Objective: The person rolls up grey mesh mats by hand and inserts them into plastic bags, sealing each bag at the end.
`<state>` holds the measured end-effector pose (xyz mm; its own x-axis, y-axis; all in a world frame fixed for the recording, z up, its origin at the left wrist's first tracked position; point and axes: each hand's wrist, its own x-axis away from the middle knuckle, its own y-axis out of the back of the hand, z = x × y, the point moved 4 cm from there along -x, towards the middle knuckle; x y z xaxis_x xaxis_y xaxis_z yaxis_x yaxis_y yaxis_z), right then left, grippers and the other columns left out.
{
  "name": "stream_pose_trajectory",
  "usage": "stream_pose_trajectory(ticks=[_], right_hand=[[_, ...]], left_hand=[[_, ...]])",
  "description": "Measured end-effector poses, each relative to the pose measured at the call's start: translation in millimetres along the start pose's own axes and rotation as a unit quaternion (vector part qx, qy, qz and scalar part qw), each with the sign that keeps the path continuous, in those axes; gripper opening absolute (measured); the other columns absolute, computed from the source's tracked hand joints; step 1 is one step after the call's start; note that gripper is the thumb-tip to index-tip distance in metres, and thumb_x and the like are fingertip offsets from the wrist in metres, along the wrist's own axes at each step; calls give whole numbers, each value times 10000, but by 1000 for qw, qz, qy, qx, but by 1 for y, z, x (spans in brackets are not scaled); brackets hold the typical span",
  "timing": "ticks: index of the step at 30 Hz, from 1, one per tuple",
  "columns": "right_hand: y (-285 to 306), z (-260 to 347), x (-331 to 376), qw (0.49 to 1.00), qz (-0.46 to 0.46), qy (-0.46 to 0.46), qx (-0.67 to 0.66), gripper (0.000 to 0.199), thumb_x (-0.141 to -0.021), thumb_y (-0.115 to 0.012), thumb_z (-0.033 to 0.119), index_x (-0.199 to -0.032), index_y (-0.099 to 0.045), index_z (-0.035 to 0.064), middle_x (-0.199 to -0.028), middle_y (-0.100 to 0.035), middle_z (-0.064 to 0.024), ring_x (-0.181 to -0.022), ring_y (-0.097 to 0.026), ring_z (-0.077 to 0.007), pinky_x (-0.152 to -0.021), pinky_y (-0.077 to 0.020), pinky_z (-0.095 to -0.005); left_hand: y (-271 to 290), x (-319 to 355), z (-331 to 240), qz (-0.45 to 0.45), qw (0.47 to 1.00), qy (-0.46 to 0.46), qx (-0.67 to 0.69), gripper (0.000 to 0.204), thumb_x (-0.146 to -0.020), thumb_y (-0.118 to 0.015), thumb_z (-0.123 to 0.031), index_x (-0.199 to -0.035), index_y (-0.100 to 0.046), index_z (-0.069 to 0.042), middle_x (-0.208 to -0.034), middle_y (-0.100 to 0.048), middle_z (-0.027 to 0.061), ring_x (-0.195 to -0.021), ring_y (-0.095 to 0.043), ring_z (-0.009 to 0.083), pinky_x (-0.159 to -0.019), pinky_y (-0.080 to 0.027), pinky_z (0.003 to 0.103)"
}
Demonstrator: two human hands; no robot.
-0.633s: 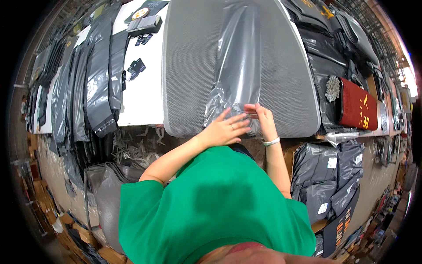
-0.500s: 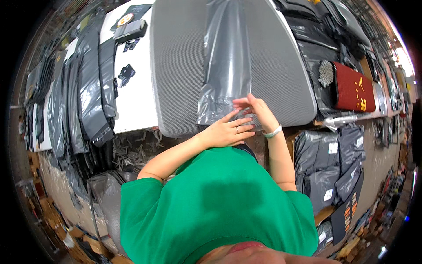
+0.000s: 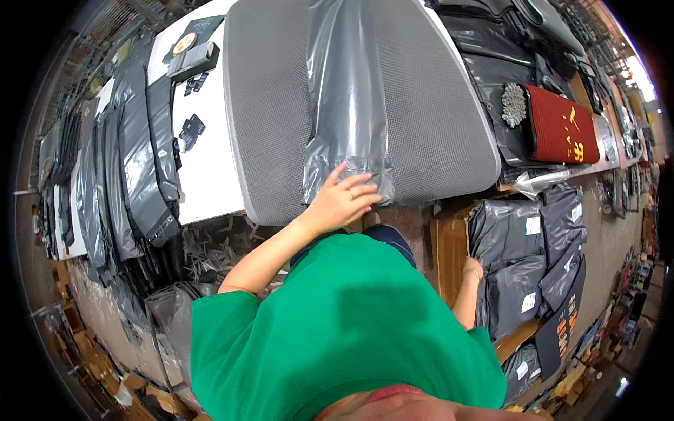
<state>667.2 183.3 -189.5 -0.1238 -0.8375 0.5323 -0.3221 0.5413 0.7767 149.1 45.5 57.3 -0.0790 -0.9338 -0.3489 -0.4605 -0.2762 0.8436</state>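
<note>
beside right hand [image 3: 473, 269], white-labelled packages [image 3: 504, 235]

Bare strips of grey mat [image 3: 270, 126] flank the plastic bag [image 3: 347, 84], open from above; the left hand [image 3: 342, 205] covers the bag's near end. Leftward, cards [image 3: 191, 131] and a small box [image 3: 192, 63] interrupt the white table [image 3: 202, 184]; stacked bags [image 3: 140, 161] bound it. Rightward, a red roll [image 3: 558, 125] obstructs. Below, the carton [image 3: 449, 258] walls the right hand's [image 3: 473, 269] inner side.
</note>
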Motion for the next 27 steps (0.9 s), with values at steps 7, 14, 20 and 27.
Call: stream_pose_trajectory(ticks=[7,14,20,27], right_hand=[[147,101,55,770,-4,193,-608,246,-915,-553,138,-1080,-636,-24,-812,-677,-96,-660,-640,-119,-565,-527,-247],[250,319,70,623,195,430,-624,417,-942,-528,236,-1282,-479,-1,-1088,-599,-126,-914,-613,-162,-750,-514,-276],[267,438,132,387,474,412,-675,705,-924,-439,523,-1413,-265,45,-1347,-428,-172,-1182,-457,-296,-1017,-388,-449],[214,537,261,271,618,253,-693,598,-782,-599,597,-1206,-576,175,-1255,-549,-1,-1172,-464,-227,-1002,-360,-431]], left_hand=[[-36,87,103,-74,824,548,122,662,-814,-653,-418,-1225,-447,58,-1154,-545,277,-1097,-525,386,-922,-419,432],[-30,32,66,-169,787,548,227,663,-753,-739,-322,-1176,-490,123,-1184,-549,255,-1119,-538,330,-959,-414,368],[126,121,-11,-260,805,494,200,251,-716,-717,-112,-814,-516,2,-717,-488,16,-719,-454,103,-671,-405,272],[198,360,-108,-635,546,534,116,316,-559,-602,102,-786,-469,-71,-717,-471,-33,-681,-487,56,-630,-394,200]])
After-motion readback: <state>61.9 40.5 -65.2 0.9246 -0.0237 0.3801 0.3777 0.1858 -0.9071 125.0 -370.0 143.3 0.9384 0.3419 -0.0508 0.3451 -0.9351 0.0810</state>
